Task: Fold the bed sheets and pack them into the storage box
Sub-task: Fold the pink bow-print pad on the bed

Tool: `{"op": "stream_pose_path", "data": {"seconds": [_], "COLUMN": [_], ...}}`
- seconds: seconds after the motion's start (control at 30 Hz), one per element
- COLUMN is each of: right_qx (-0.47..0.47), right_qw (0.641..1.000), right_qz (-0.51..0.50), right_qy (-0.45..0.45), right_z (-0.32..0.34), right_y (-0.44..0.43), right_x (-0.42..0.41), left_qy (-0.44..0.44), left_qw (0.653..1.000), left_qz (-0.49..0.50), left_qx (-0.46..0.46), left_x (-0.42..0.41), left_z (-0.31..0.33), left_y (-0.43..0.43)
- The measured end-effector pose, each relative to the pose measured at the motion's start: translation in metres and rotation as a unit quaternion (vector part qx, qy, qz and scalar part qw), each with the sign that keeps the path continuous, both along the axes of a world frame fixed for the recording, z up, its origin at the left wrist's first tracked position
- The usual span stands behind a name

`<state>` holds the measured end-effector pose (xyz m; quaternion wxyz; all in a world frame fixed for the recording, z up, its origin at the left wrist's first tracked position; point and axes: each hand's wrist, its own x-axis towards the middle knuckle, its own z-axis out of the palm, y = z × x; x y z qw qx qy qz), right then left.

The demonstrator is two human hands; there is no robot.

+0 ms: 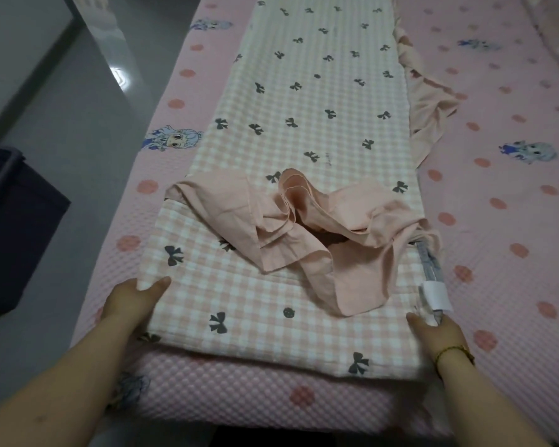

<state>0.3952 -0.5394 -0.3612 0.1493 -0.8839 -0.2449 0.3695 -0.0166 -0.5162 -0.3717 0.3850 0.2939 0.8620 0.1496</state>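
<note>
A pink-and-white checked sheet (304, 117) with dark bow prints lies folded into a long strip down the bed. Its near end is doubled over, and plain pink backing fabric (304, 227) bunches on top of that fold. My left hand (129, 304) grips the strip's near left edge, thumb on top and fingers underneath. At the near right edge, beside a white label (434, 296), my right hand (433, 333) holds the sheet with its fingers tucked under. A dark storage box (17, 227) stands on the floor to the left.
The bed (497, 204) wears a pink dotted cover with cartoon figures and stretches away to the right. Grey floor (62, 108) runs along the bed's left side. More pink backing (430, 101) spills out at the strip's right edge.
</note>
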Motion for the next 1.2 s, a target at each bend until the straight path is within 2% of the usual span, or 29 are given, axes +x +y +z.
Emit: {"op": "stream_pose_path", "data": {"seconds": [0.1, 0.2, 0.37, 0.5, 0.6, 0.7, 0.8, 0.9, 0.97, 1.03, 1.13, 1.2], "right_qx": [0.035, 0.057, 0.067, 0.06, 0.055, 0.091, 0.133, 0.091, 0.082, 0.08, 0.104, 0.127], "right_qw": [0.999, 0.998, 0.998, 0.998, 0.997, 0.989, 0.952, 0.916, 0.877, 0.838, 0.762, 0.736], "right_qz": [0.0, -0.002, -0.008, -0.015, -0.02, -0.087, -0.253, -0.314, -0.349, -0.381, -0.418, -0.435], "right_qy": [-0.004, -0.011, 0.007, 0.022, 0.049, 0.071, 0.107, 0.232, 0.32, 0.382, 0.484, 0.502], "right_z": [0.008, 0.014, 0.012, 0.004, -0.007, -0.022, -0.039, -0.059, -0.068, -0.072, -0.073, -0.07], "right_y": [-0.013, -0.025, -0.054, -0.101, -0.142, -0.177, -0.205, -0.215, -0.206, -0.193, -0.183, -0.182], "right_x": [-0.005, -0.01, -0.009, 0.002, 0.014, 0.022, 0.014, -0.014, -0.034, -0.055, -0.077, -0.086], "left_qy": [-0.025, -0.025, -0.036, -0.029, -0.07, -0.205, -0.328, -0.4, -0.428, -0.442, -0.469, -0.474], "left_qw": [0.999, 1.0, 0.998, 0.997, 0.986, 0.929, 0.87, 0.838, 0.814, 0.798, 0.782, 0.782], "left_qz": [0.002, -0.007, 0.03, 0.058, 0.142, 0.283, 0.352, 0.363, 0.384, 0.402, 0.402, 0.394], "left_qx": [-0.021, -0.005, 0.049, 0.039, 0.059, 0.126, 0.109, 0.084, 0.079, 0.076, 0.086, 0.091], "left_x": [-0.006, -0.009, -0.006, -0.004, 0.001, 0.018, 0.056, 0.091, 0.105, 0.109, 0.109, 0.105], "left_z": [0.003, 0.006, 0.01, 0.003, -0.012, -0.023, -0.031, -0.04, -0.045, -0.047, -0.043, -0.039], "left_y": [-0.016, -0.03, -0.063, -0.12, -0.163, -0.189, -0.2, -0.197, -0.193, -0.19, -0.193, -0.194]}}
